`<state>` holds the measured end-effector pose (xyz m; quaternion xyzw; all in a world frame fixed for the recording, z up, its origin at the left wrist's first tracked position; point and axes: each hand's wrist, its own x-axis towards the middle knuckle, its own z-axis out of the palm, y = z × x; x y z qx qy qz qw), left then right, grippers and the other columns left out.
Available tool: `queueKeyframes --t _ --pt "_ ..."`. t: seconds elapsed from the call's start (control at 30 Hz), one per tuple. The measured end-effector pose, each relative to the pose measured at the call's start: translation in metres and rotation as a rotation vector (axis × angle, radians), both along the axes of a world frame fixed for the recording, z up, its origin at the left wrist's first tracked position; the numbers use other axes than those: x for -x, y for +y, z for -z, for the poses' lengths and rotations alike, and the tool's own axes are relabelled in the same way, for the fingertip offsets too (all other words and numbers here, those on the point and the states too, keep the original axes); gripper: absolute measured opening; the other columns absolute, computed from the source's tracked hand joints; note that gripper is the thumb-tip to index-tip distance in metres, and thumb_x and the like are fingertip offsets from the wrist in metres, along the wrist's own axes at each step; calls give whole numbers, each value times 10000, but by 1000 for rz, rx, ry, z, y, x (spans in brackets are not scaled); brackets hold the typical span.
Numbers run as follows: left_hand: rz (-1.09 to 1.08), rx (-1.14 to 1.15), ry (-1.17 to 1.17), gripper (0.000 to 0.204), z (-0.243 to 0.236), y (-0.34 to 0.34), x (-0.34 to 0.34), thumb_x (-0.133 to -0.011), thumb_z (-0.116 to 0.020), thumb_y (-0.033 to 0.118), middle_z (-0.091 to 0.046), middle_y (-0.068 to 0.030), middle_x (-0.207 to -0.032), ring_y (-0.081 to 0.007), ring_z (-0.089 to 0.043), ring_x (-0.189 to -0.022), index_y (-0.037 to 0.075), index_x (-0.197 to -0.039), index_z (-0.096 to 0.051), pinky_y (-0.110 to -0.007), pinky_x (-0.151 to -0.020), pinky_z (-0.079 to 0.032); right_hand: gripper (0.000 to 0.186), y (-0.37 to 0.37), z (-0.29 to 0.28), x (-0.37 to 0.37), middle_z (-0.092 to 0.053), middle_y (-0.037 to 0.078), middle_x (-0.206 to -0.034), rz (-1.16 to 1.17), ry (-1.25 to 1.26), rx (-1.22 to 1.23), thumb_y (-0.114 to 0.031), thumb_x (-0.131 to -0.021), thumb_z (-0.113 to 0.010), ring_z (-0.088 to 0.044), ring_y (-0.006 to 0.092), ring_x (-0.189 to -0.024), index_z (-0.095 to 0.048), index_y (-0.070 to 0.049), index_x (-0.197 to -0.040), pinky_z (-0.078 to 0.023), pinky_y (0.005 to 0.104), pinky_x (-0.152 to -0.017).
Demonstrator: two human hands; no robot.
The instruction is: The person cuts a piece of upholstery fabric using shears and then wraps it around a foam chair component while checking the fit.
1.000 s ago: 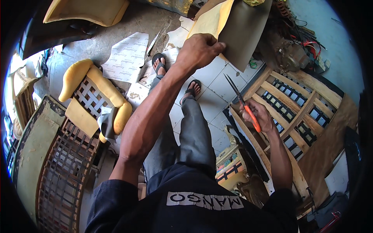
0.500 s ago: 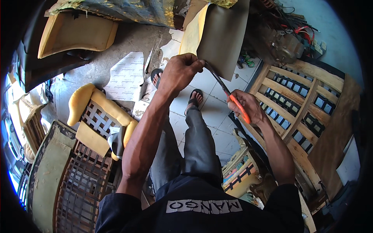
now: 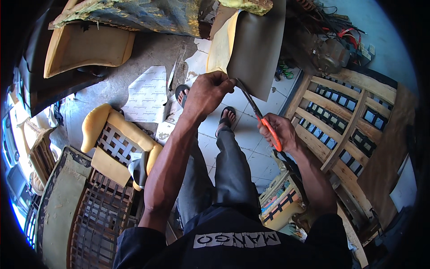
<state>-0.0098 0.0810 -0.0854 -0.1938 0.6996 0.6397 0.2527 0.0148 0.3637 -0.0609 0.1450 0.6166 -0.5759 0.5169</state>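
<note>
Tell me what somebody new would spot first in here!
Probably the scissors with bright orange handles and long dark blades in the right hand, reaching up to the left hand, which pinches the edge of a smooth grey-brown sheet. Next might come the curved yellow foam-padded frame with woven pale straps, on the left, and the big slatted wooden frame on the right.

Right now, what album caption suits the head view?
Left hand pinches a yellow sheet; right hand holds orange-handled scissors close by.

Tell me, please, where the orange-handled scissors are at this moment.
In the head view, the scissors sit right of centre in the grip of the right hand, blades pointing up-left toward the left hand.
</note>
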Motion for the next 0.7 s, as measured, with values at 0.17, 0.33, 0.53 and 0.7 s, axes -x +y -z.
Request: queueKeyframes --t 0.17,0.33,0.53,0.7 --pt "16 -13 -16 320 -5 -1 3 -961 -688 312 -772 -87 -885 -154 -689 -805 -5 -946 -735 -325 -781 -519 95 -18 5 -14 -540 16 -742 120 44 72 -134 -987 -575 -450 45 -548 -604 -49 -955 -436 192 -442" --pt "55 5 -35 310 -13 -5 7 -960 -686 310 -769 -77 -871 -140 -685 -805 5 -941 -735 -319 -777 -514 206 -42 0 -38 -534 -21 -732 161 109 48 -251 -1025 -570 -446 40 -538 -617 -73 -932 -430 197 -460" --pt "46 -19 -55 283 -10 -2 8 -974 -701 287 -724 -27 -822 -72 -562 -730 29 -857 -705 -279 -683 -434 329 -50 16 -39 -553 -6 -700 351 -35 85 -359 -988 -725 -504 67 -542 -653 -43 -1037 -455 240 -445" --pt "61 -27 -103 302 -13 0 9 -970 -691 312 -735 -42 -824 -92 -600 -738 23 -881 -702 -285 -709 -463 316 -77 1 -30 -533 -6 -680 289 24 -67 -333 -1062 -545 -491 74 -514 -600 -88 -869 -451 237 -440"
